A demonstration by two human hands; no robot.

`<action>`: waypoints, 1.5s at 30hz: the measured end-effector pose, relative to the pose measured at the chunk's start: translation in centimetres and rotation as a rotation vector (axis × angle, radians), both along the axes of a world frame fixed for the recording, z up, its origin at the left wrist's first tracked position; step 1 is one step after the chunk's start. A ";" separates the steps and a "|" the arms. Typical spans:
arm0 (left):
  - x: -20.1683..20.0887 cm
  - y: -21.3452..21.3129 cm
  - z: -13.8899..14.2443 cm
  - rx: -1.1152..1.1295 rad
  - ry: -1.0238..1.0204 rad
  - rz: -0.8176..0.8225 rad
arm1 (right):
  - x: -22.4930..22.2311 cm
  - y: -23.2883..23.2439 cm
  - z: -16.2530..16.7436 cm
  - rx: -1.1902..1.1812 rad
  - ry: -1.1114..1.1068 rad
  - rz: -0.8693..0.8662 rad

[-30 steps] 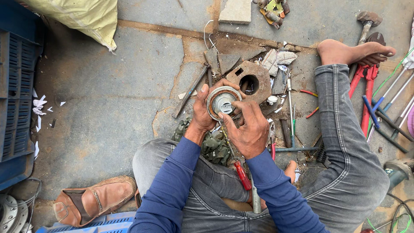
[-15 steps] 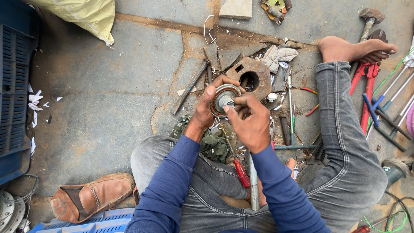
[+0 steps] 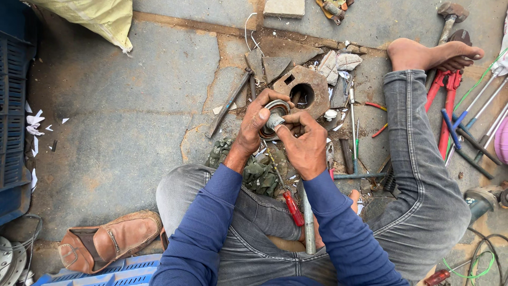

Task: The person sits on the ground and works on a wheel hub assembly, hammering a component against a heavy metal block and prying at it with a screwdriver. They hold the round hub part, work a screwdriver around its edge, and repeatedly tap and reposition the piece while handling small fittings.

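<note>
The round metal ring part (image 3: 275, 119), grimy with a pale centre, is still being gripped by left hand (image 3: 257, 123) and right hand (image 3: 302, 144), little shifted, above the floor (image 3: 132, 122) beside the holed metal block (image 3: 302, 91).

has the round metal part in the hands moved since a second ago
No, barely. The round metal part stays just left of the rusty block with the round hole, held by the left hand and right hand; only the camera shifted slightly.
</note>
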State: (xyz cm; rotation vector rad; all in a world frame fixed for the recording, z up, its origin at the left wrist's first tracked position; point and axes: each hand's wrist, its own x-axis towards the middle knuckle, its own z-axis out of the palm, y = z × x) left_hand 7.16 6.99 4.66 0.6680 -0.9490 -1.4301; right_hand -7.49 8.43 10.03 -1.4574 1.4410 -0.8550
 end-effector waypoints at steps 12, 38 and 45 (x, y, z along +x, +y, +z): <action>-1.1 -0.5 -2.1 0.228 0.314 -0.091 | -1.1 0.1 0.8 0.091 0.001 -0.042; -0.8 -0.3 -2.2 0.268 0.552 -0.233 | -1.0 2.2 3.4 -0.162 0.146 0.101; -0.8 -0.2 -2.7 0.246 0.523 -0.241 | -1.2 2.1 3.1 -0.185 0.154 0.138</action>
